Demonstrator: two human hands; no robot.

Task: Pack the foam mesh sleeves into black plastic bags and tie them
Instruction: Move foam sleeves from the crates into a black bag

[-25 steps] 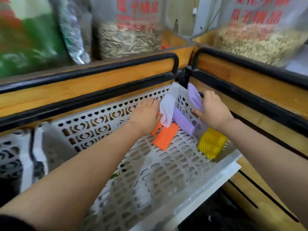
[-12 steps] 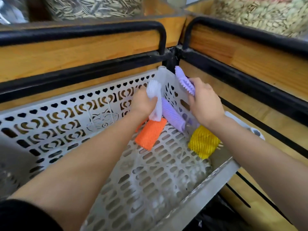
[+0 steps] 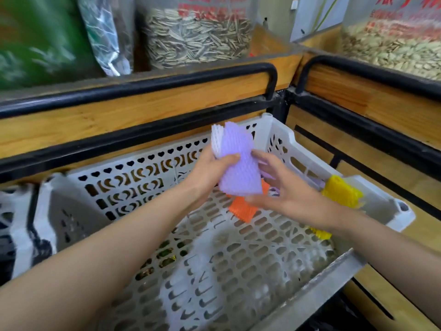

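Both hands have lifted out of the basket's far corner since half a second ago, and the purple sleeve [image 3: 238, 168] that the right hand gripped then now lies against the white sleeve [image 3: 216, 139] in the left hand [image 3: 210, 173]. Wooden shelves [image 3: 167, 101] edged with black rails [image 3: 143, 86] meet at a corner and fill the background. On them stand two clear bags of seeds [image 3: 195, 44], one behind each shelf, a green bag [image 3: 35, 44] and a silvery bag [image 3: 105, 37]. Red characters are printed on both clear bags, too blurred and cropped to read. Below the rails sits one white perforated basket [image 3: 274, 126], hearts and crescents cut in its wall, with part of a second basket [image 3: 14, 211] just beside it at the left. The left hand's fingers and thumb pinch the two stacked sleeves upright above the basket. The right hand [image 3: 288, 194] hovers just beside them with fingers [image 3: 261, 156] spread, one tip touching the purple edge. On the basket floor lie one orange sleeve [image 3: 241, 210] and one yellow sleeve [image 3: 341, 191], the yellow partly behind the right forearm. A pale purple scrap [image 3: 266, 175] shows under the right hand.
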